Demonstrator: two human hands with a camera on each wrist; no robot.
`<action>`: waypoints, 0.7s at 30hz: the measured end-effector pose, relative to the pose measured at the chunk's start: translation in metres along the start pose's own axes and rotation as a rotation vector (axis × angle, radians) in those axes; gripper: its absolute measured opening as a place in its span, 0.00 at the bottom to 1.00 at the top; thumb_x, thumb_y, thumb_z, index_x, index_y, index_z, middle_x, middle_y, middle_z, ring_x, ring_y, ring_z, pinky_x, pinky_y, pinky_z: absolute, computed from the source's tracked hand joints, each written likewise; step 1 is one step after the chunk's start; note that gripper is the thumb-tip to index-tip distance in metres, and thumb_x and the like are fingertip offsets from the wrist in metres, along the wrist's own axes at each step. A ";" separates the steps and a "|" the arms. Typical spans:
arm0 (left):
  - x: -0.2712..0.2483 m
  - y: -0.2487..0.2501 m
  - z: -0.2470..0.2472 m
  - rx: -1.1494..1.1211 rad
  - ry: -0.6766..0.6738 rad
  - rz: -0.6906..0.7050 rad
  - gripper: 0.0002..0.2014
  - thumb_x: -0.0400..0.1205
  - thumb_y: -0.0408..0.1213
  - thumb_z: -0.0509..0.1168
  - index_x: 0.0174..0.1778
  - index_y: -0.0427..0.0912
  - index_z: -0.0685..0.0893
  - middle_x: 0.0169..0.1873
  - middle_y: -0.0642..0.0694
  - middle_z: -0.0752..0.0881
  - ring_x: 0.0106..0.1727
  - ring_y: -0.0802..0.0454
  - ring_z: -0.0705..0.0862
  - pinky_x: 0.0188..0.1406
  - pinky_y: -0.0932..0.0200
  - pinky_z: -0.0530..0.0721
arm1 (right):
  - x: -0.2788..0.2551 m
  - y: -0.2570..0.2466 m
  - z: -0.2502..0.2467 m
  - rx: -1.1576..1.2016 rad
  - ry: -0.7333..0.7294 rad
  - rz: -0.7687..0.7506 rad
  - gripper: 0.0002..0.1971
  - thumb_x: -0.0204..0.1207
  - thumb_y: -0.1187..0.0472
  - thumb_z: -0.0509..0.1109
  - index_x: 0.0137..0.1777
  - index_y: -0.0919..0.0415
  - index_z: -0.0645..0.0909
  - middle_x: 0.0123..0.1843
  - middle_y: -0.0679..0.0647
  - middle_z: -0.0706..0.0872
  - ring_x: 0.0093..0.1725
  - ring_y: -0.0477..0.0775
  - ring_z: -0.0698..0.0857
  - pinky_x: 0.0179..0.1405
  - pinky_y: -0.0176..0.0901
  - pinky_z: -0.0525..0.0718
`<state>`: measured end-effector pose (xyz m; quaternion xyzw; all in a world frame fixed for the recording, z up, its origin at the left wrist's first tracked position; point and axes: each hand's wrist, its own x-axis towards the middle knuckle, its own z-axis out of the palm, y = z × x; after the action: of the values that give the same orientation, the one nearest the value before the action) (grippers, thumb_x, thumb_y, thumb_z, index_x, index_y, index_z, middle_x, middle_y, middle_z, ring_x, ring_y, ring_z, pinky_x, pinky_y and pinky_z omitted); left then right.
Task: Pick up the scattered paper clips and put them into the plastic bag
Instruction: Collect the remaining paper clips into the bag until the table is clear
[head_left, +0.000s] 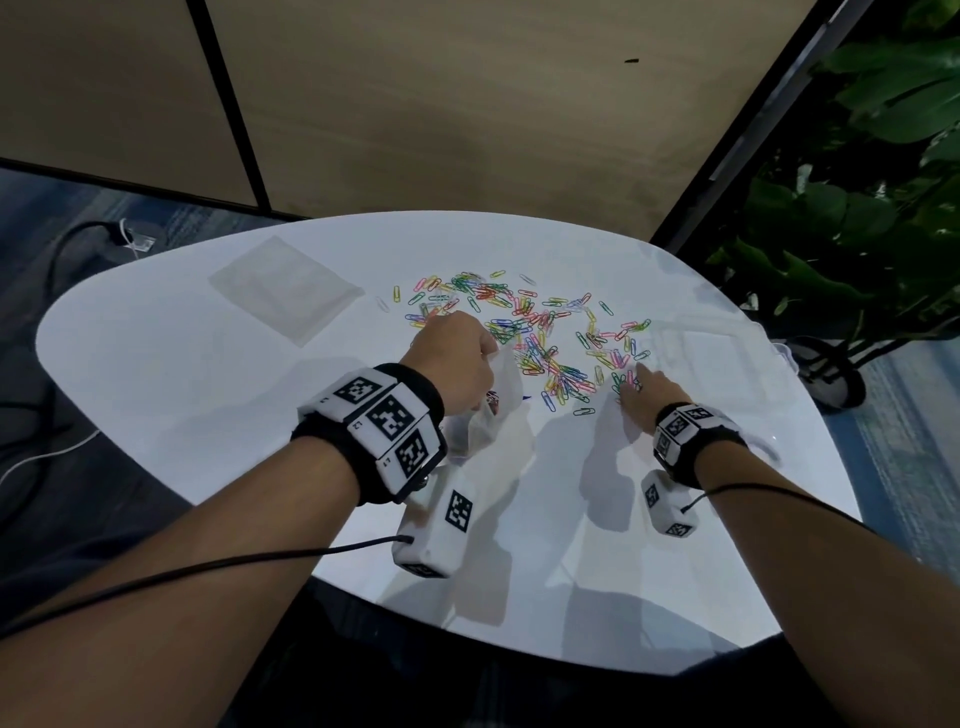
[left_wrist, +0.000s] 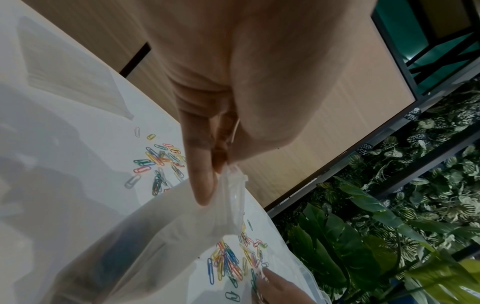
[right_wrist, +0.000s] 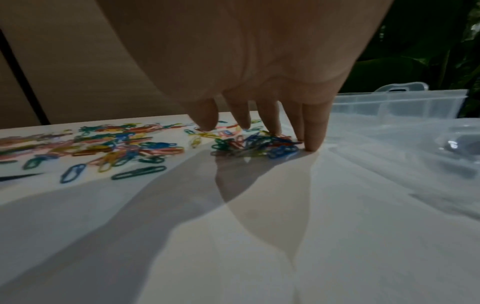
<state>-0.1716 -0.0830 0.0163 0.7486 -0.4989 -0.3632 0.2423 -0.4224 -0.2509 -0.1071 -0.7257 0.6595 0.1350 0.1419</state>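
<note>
Surface: glossy white surface (head_left: 208, 395), rounded, carrying coloured wire paper clips (head_left: 524, 332).
Left grip: left hand (head_left: 457, 358) is pinching the crinkled clear plastic bag (head_left: 483, 410).
Right grip: right hand (head_left: 647, 392), fingers spread, is pressing clips.

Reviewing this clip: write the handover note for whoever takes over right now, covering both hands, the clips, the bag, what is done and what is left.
Left hand: pinches the rim of the plastic bag, which hangs above the white table.
Right hand: fingers straight, tips down on a small heap at the near right edge of the paper clips; no grip yet.
Done: bag picked up. Whether any clips are inside cannot be told.
Left: nearly all clips remain scattered mid-table; gather and drop them in.
</note>
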 end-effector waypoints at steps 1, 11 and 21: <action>0.000 0.000 0.000 0.003 0.001 0.002 0.19 0.82 0.21 0.57 0.57 0.36 0.92 0.54 0.37 0.92 0.46 0.38 0.94 0.51 0.45 0.93 | -0.001 -0.004 0.001 -0.035 -0.013 -0.039 0.27 0.82 0.49 0.57 0.79 0.57 0.64 0.75 0.62 0.73 0.71 0.67 0.77 0.69 0.58 0.77; 0.001 -0.004 0.000 -0.003 -0.021 -0.003 0.19 0.83 0.23 0.57 0.58 0.38 0.92 0.46 0.37 0.94 0.39 0.42 0.95 0.47 0.47 0.94 | -0.015 -0.027 -0.004 -0.098 0.119 -0.077 0.12 0.74 0.72 0.65 0.46 0.62 0.90 0.47 0.59 0.90 0.40 0.58 0.85 0.48 0.41 0.88; 0.000 0.001 0.001 -0.001 -0.029 0.010 0.17 0.83 0.21 0.58 0.58 0.34 0.91 0.56 0.34 0.92 0.40 0.40 0.95 0.46 0.45 0.94 | -0.033 -0.036 -0.050 1.443 -0.202 0.108 0.14 0.75 0.71 0.74 0.61 0.74 0.83 0.51 0.61 0.89 0.48 0.54 0.90 0.48 0.39 0.91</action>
<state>-0.1726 -0.0830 0.0164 0.7407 -0.5060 -0.3729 0.2374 -0.3895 -0.2369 -0.0475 -0.4021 0.6029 -0.2601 0.6381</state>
